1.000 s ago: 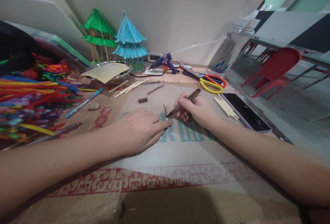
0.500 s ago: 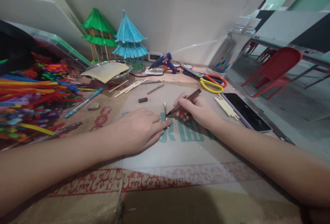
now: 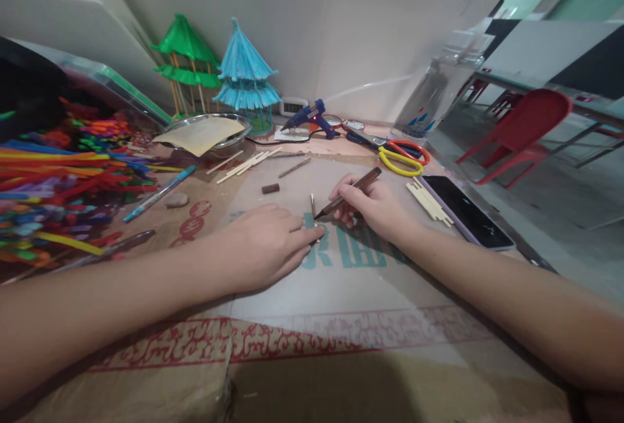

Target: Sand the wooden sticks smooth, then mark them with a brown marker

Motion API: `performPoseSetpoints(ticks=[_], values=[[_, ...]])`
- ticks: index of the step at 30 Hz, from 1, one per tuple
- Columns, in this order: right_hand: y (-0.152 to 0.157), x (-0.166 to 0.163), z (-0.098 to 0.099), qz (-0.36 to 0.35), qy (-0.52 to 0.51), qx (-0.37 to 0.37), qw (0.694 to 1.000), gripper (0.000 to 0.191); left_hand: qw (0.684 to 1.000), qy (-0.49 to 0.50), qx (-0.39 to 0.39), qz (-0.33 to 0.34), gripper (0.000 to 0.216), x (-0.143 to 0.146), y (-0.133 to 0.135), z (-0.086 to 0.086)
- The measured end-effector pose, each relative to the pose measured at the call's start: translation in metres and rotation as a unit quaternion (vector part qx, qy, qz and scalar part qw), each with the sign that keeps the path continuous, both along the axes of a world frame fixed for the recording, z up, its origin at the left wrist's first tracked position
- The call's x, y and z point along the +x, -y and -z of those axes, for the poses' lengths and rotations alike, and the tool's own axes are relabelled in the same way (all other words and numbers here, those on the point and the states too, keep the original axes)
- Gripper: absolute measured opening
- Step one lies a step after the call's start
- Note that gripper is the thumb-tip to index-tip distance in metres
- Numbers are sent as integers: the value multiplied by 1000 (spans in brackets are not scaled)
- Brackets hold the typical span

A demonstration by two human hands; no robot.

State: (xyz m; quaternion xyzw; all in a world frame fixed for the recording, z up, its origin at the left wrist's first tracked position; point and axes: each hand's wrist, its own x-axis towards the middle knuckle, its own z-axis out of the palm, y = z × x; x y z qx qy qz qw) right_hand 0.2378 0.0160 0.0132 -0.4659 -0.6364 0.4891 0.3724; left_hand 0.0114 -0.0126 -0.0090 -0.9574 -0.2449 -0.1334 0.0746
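In my right hand (image 3: 363,202) is a brown marker (image 3: 353,192), held like a pen with its dark tip down. The tip touches a short thin wooden stick (image 3: 312,205) that is partly coloured brown. My left hand (image 3: 273,241) lies low on the sheet, its index fingertip holding the near end of that stick down; the thumb is hidden. Beyond the left hand lies a brown marker cap (image 3: 270,188). A brown stick (image 3: 294,167) and several pale sticks (image 3: 248,166) rest farther back.
Pipe cleaners (image 3: 53,182) pile up on the left beside a blue pen (image 3: 160,194). Behind stand green (image 3: 185,43) and blue (image 3: 246,62) model pavilions, a glue gun (image 3: 312,117) and scissors (image 3: 400,156). Pale sticks (image 3: 428,201) and a phone (image 3: 465,212) lie right; a bottle (image 3: 424,98) stands behind.
The marker tip has shifted very slightly along the stick. My left hand and the other things stay in place.
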Motion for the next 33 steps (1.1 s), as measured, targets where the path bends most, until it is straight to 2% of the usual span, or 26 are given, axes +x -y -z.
performPoseSetpoints(ticks=[15,23,33], values=[[1,0,1,4,3,12,1000,16,1000,-4,1,3,34,0,-1,0],[0,4,1,-40,7,15,999,18,1000,0,10,6,36,0,0,0],[2,2,-1,-26,10,10,1000,17,999,15,32,29,29,1,1,1]])
